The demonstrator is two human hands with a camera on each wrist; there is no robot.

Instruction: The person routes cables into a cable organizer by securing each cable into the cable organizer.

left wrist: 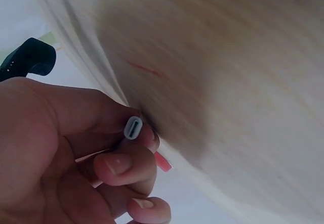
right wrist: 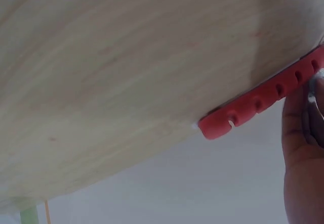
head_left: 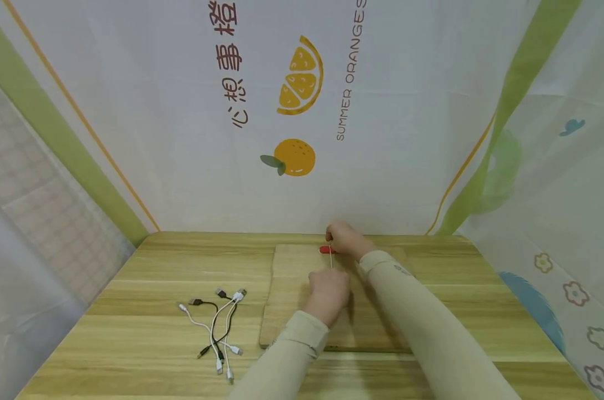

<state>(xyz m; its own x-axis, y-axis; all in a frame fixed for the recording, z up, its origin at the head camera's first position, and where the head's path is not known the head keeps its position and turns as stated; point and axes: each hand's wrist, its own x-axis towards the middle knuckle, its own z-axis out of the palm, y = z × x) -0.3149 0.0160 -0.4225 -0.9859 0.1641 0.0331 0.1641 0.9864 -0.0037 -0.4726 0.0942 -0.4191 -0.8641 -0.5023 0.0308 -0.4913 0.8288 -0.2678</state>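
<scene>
A red cable holder strip point(right wrist: 253, 105) with a row of notches lies along the far edge of the wooden board point(head_left: 296, 294). My left hand point(head_left: 327, 294) is over the middle of the board, pinching a white charging cable point(head_left: 331, 258) near its USB-C plug point(left wrist: 133, 128). From there the cable runs taut up to my right hand point(head_left: 349, 240), whose curled fingers grip it right at the red strip. In the right wrist view, that hand is at the frame's edge, covering the strip's far end.
On the table point(head_left: 146, 311), left of the board, lies a loose pile of black and white short cables point(head_left: 221, 328). A white curtain point(head_left: 382, 166) printed with oranges hangs behind the table's far edge.
</scene>
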